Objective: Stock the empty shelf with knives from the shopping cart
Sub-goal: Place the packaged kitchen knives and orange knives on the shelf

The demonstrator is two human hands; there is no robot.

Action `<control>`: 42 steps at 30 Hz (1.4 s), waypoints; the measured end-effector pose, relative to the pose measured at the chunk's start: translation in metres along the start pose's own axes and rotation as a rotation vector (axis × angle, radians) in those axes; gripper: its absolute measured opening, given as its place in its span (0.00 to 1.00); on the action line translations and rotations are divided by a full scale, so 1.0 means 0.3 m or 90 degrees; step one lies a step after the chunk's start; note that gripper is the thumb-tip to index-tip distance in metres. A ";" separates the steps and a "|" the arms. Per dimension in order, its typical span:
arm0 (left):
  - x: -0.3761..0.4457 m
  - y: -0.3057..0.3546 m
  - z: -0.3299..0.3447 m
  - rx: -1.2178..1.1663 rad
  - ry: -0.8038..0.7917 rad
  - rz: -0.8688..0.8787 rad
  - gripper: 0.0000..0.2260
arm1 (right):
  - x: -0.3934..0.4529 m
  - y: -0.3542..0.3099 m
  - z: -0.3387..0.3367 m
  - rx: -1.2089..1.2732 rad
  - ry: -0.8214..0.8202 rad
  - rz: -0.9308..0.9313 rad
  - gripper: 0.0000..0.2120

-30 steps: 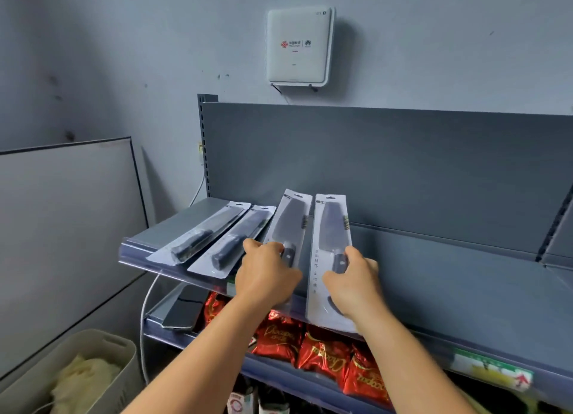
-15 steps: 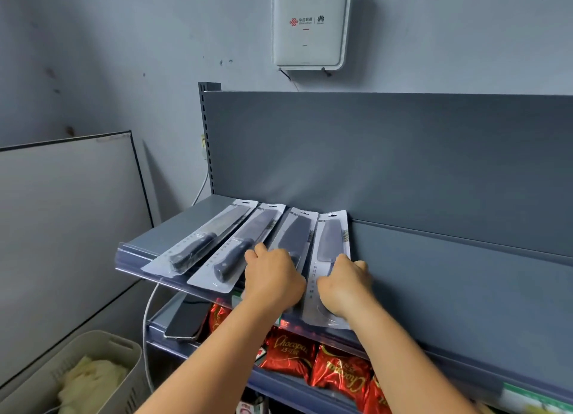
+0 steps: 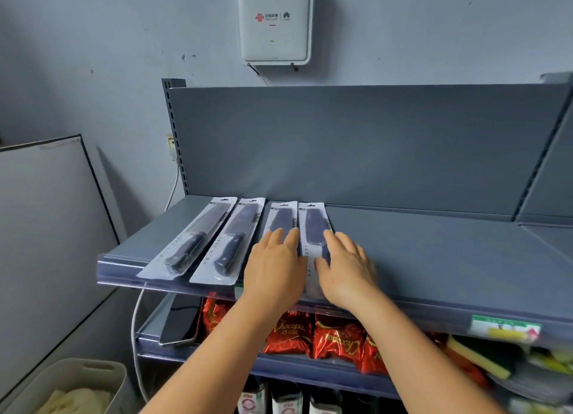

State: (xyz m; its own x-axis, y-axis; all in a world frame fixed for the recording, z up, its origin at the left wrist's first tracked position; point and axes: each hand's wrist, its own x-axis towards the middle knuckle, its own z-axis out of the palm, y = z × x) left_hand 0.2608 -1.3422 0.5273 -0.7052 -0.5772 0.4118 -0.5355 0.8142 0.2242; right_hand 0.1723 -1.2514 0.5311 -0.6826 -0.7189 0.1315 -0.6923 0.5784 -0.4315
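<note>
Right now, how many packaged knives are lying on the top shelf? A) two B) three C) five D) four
D: four blister packs lie side by side at the shelf's left end. Two are untouched, the far-left knife and the second knife. The left hand lies flat on the third knife and the right hand on the fourth knife.

Single head view, close; faces forward and down onto the shelf [image 3: 434, 258].
</note>
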 end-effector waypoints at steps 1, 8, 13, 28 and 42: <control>-0.016 0.011 -0.011 -0.005 0.019 0.027 0.24 | -0.028 0.002 -0.004 0.004 0.022 -0.002 0.28; -0.218 0.100 0.009 -0.099 0.001 0.165 0.23 | -0.282 0.100 -0.003 0.009 0.093 0.075 0.29; -0.369 0.192 0.114 -0.095 -0.014 0.282 0.23 | -0.491 0.229 0.044 0.009 0.098 0.185 0.30; -0.812 0.647 0.426 -0.164 -0.308 0.554 0.23 | -1.143 0.668 0.117 0.016 0.098 0.586 0.30; -1.454 1.313 0.507 -0.236 -0.583 0.638 0.23 | -1.963 1.108 0.035 0.092 0.143 0.853 0.27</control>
State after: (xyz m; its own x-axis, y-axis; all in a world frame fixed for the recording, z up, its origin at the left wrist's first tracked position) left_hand 0.2868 -0.7792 0.3015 -0.8342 0.5311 -0.1482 0.4183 0.7847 0.4575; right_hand 0.3466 -0.6398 0.3009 -0.8375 0.4411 -0.3225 0.5446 0.7212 -0.4281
